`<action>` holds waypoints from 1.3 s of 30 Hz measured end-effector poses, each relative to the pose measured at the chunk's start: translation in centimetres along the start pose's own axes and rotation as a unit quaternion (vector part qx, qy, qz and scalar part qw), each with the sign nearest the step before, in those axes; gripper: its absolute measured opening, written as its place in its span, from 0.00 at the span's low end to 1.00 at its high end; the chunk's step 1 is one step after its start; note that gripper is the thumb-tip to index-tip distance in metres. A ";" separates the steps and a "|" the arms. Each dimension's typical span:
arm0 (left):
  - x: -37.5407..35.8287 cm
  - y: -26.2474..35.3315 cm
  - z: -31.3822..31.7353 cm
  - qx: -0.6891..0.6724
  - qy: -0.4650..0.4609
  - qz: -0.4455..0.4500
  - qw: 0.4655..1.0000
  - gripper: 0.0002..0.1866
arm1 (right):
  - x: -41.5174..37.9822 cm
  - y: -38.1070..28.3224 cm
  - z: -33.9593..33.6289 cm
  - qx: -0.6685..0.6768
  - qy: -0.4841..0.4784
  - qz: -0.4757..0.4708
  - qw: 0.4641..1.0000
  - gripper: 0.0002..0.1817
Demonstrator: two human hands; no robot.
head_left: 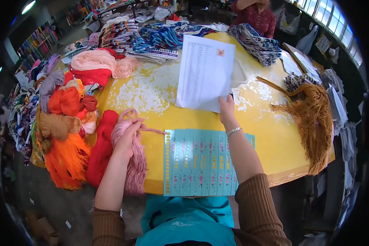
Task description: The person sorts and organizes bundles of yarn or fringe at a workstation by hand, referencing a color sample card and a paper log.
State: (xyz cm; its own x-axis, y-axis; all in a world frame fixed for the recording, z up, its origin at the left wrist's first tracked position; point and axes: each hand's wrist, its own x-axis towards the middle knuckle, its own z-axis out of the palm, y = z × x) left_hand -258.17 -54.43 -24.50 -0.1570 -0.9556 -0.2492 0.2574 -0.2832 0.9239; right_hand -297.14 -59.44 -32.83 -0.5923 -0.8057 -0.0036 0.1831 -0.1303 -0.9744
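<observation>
My left hand is closed on a skein of pink embroidery thread that hangs over the table's near edge. From its fingers a pink strand runs right to the top left corner of several overlapping teal cards, which have rows of punched holes and printed marks. Above the cards, my right hand grips the lower right corner of a printed paper sheet, its thumb on top. The sheet carries a table of lines and a small picture.
Red thread lies beside the pink skein, with orange thread and other skeins farther left. Golden-brown thread drapes over the right edge of the yellow table. Bundled thread cards lie at the back, near another person.
</observation>
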 end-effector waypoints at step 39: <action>-22.4 -1.0 12.9 0.306 -0.366 0.119 0.871 0.09 | -12.7 -9.5 12.1 0.046 -0.170 0.080 0.981 0.12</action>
State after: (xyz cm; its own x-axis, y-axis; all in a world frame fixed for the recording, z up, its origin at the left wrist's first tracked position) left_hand -267.18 -31.70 -16.05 -0.7918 -0.6106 0.0151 -0.1554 0.2253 0.9618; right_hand -281.89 -54.96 -20.82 -0.2580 -0.9640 -0.0646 0.3322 -0.0257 -0.9429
